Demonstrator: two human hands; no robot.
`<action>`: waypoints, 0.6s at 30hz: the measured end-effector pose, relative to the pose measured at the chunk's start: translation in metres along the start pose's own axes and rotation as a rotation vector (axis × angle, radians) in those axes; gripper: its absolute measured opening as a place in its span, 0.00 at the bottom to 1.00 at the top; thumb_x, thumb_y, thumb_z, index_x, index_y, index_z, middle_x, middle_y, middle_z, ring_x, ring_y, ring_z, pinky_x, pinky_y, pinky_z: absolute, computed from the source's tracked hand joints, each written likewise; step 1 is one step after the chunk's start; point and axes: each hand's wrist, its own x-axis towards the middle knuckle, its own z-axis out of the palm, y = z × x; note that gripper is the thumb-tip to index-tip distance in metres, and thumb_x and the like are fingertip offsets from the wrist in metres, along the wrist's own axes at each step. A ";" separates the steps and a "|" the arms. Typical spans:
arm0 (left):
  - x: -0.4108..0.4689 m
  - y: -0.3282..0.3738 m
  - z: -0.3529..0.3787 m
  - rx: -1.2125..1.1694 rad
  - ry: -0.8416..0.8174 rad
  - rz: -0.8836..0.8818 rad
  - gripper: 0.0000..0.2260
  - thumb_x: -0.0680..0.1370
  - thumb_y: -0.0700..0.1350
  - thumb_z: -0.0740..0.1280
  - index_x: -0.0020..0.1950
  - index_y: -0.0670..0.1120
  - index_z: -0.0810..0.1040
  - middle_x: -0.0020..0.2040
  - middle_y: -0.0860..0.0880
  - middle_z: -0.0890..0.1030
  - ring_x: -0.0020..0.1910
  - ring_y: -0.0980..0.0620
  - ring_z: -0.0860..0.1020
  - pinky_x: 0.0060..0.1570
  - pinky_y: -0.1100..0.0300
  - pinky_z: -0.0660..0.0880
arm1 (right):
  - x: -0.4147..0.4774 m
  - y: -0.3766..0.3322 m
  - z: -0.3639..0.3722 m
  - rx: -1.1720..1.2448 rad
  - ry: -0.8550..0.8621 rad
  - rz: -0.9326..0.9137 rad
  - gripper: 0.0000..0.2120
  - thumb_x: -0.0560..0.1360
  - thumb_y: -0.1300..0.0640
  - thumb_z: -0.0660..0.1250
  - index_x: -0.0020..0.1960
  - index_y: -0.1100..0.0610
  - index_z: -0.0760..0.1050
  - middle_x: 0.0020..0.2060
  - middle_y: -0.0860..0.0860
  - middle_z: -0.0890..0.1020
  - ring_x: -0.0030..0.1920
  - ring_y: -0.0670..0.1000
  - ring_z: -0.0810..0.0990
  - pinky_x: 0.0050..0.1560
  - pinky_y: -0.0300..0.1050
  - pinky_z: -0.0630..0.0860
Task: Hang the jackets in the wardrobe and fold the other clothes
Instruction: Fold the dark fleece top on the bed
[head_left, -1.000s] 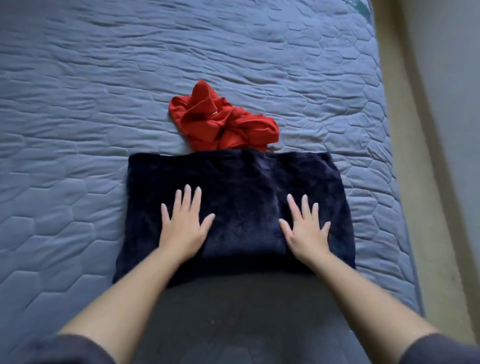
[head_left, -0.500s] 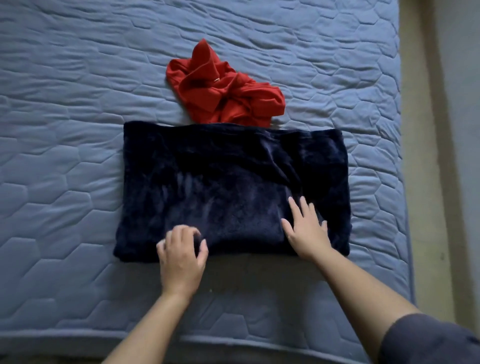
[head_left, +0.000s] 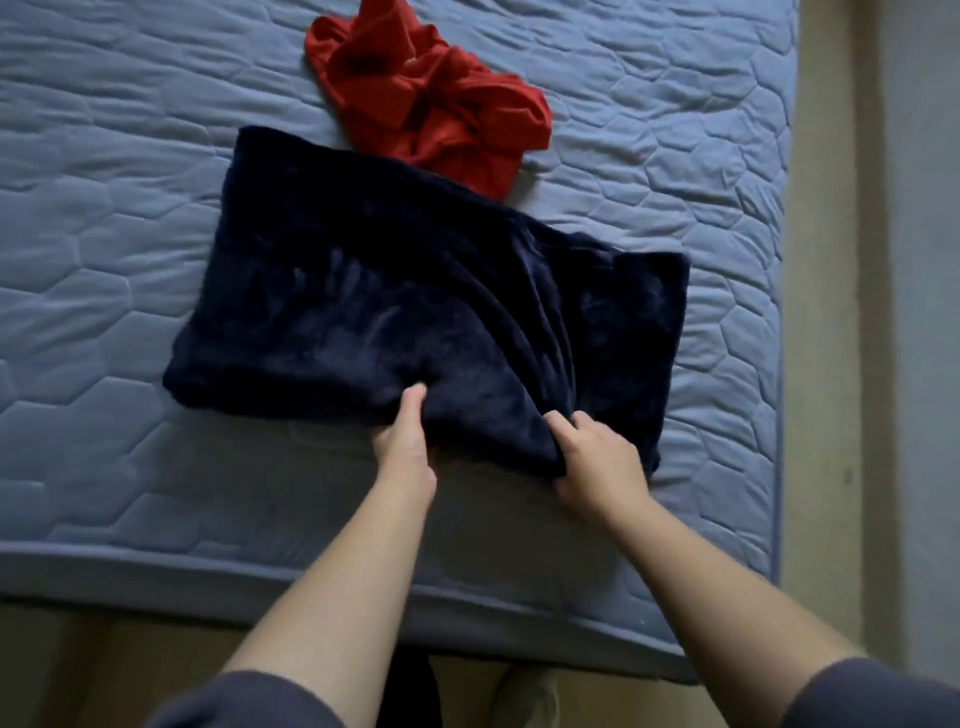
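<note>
- Both grips grasp the near edge of the dark blue garment. The left grip (head_left: 402, 441) pinches it with the thumb on top and the fingers below. The right grip (head_left: 597, 457) has its fingers curled into the cloth near the right corner, where the cloth bunches into ridges.
- The bed (head_left: 104, 208), with a blue quilted cover, carries both pieces of clothing. No wardrobe, hanger or jacket is in view, so I cannot say whether the hanging part is done.
- The dark blue garment (head_left: 363, 291) lies near the front edge of the bed as a thick rectangle of several layers. I judge that its folding is almost finished. The hands are either making one more fold or taking it up to put it away; I cannot tell which.
- The red garment (head_left: 431, 98) lies crumpled just behind it and touches its far edge, perhaps a little under it. It is not yet folded, so at least this piece is left to do.
</note>
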 end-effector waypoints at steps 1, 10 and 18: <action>-0.005 -0.003 -0.013 0.056 0.047 0.011 0.23 0.68 0.51 0.76 0.59 0.44 0.76 0.57 0.46 0.80 0.54 0.45 0.79 0.59 0.49 0.75 | -0.021 -0.007 0.003 0.039 -0.042 -0.027 0.29 0.67 0.53 0.67 0.66 0.48 0.63 0.53 0.51 0.72 0.51 0.57 0.77 0.41 0.47 0.71; -0.040 -0.008 -0.110 0.222 0.200 0.067 0.14 0.70 0.45 0.74 0.52 0.41 0.78 0.51 0.44 0.82 0.44 0.49 0.80 0.43 0.58 0.75 | -0.105 -0.064 0.026 0.315 -0.547 -0.155 0.31 0.68 0.43 0.69 0.66 0.49 0.59 0.58 0.51 0.72 0.57 0.57 0.76 0.48 0.49 0.73; -0.031 -0.024 -0.113 0.081 0.099 0.041 0.14 0.70 0.54 0.75 0.47 0.46 0.78 0.48 0.50 0.81 0.47 0.52 0.80 0.52 0.57 0.75 | 0.010 -0.020 -0.026 0.524 -0.009 0.064 0.12 0.74 0.48 0.67 0.54 0.53 0.76 0.53 0.54 0.78 0.57 0.55 0.76 0.59 0.52 0.72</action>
